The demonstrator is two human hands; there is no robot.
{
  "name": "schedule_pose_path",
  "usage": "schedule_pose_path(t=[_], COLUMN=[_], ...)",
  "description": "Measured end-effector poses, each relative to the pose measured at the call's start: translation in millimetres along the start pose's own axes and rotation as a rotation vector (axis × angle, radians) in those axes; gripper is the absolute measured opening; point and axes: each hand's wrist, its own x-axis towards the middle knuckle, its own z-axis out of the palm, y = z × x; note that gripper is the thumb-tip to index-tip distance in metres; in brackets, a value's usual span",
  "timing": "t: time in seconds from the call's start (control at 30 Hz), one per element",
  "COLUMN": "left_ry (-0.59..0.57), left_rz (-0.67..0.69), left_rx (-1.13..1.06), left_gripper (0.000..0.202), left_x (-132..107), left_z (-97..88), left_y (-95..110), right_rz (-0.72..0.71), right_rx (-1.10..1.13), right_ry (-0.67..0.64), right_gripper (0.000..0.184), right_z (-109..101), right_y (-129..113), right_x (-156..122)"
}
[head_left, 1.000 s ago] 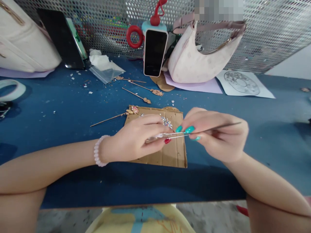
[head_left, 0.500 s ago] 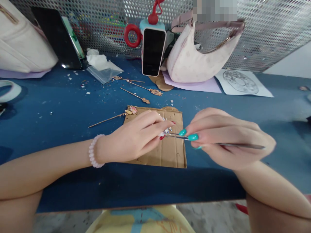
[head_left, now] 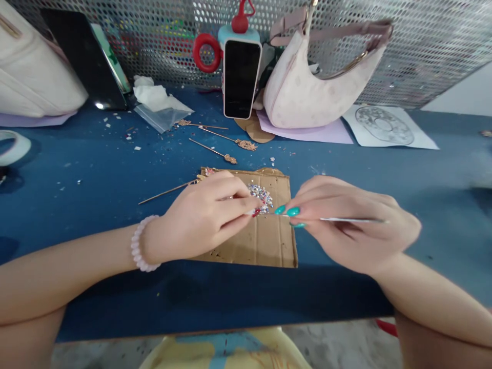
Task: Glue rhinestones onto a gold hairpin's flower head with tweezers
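My right hand [head_left: 346, 223] grips a pair of thin metal tweezers [head_left: 338, 220], their tips pointing left to my left fingertips. My left hand [head_left: 207, 215], wearing a bead bracelet, is closed in a pinch; a bit of white shows at the fingertips, but what it holds is too small to name. Both hands are over a piece of cardboard [head_left: 265, 246]. A pile of small shiny rhinestones [head_left: 262, 193] lies on it, just beyond the left fingertips. Behind my left hand, a gold hairpin [head_left: 169, 191] with a pink flower end is partly covered.
Several gold hairpins [head_left: 230, 159] lie farther back. Behind them stand a phone [head_left: 241, 79] against a cup with a red ring handle [head_left: 207, 53], and a pale handbag [head_left: 307, 97]. A printed sheet [head_left: 400, 128] is at right, a tape roll [head_left: 15, 148] at left, tissue [head_left: 154, 97] on a plastic bag.
My left hand has shifted slightly left, uncovering more of the rhinestone pile. My right hand with the tweezers has also moved a little left, and the tweezers lie flatter.
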Motion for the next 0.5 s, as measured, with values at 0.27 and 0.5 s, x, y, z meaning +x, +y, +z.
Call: schedule_pose_path(t=[0.27,0.5], left_ry=[0.079,0.029], left_rz=[0.022,0.094], left_rx=[0.078,0.154], left_gripper=[0.015,0.019], left_x=[0.0,-0.4], left_z=[2.5,3.1], left_y=[-2.4,-4.0], right_rz=[0.353,0.555], right_rx=[0.157,0.309], right_ry=[0.196,0.247], right_gripper=[0.011,0.005], right_z=[12.7,19.3], right_y=[-2.2,-1.4], right_x=[-11.0,-12.5])
